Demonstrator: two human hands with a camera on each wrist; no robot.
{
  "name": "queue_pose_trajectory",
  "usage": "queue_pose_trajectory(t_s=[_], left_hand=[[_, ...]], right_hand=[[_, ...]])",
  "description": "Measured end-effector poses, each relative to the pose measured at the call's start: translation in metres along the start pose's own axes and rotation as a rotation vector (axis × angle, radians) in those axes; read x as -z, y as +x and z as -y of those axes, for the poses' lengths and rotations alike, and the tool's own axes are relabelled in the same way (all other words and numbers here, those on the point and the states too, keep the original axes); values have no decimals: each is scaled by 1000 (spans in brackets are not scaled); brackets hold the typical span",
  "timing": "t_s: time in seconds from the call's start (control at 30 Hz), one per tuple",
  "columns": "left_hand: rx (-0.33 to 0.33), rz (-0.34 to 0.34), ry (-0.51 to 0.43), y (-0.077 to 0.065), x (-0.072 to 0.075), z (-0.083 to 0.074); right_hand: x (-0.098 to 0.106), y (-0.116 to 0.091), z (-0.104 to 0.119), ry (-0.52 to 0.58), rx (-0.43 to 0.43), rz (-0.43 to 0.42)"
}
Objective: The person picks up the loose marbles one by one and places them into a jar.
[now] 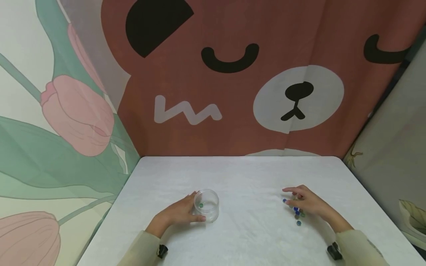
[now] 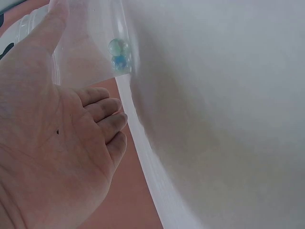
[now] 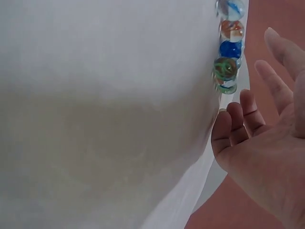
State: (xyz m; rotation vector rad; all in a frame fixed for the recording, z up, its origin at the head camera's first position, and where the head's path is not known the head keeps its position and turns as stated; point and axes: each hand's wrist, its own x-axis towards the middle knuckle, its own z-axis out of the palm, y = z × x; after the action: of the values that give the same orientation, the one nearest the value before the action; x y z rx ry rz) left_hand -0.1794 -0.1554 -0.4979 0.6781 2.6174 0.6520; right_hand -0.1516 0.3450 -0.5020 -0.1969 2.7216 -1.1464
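A clear plastic jar (image 1: 213, 213) stands on the left half of the table. My left hand (image 1: 178, 212) grips its side, thumb at the front and fingers around the back. Inside, low against the wall, green and blue marbles (image 2: 119, 55) show in the left wrist view. To the right lies a loose cluster of glass marbles, among them a dark blue marble (image 1: 297, 212) and a teal marble (image 1: 298, 223). My right hand (image 1: 309, 202) hovers at this cluster, index finger stretched out, holding nothing. It partly hides some marbles in the head view.
A white cloth covers the table (image 1: 246, 236). Behind it hangs a brown curtain (image 1: 233, 136) with a bear face. Flower-patterned fabric (image 1: 76, 118) closes off the left side, and a pale curtain (image 1: 392, 147) the right.
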Motion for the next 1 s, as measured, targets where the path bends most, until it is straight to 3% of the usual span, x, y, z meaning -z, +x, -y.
queue_pose_trajectory(t_s=[0.4,0.6,1.0], left_hand=[[13,1,9,0,-1,0],[8,6,-8,0,-1,0],[18,10,-7,2,-1,-2]], right_hand=[[-1,7,-6,-13,16,50],[-5,9,-10,-69,43,42],[-7,13,-7,-131,0,-9]])
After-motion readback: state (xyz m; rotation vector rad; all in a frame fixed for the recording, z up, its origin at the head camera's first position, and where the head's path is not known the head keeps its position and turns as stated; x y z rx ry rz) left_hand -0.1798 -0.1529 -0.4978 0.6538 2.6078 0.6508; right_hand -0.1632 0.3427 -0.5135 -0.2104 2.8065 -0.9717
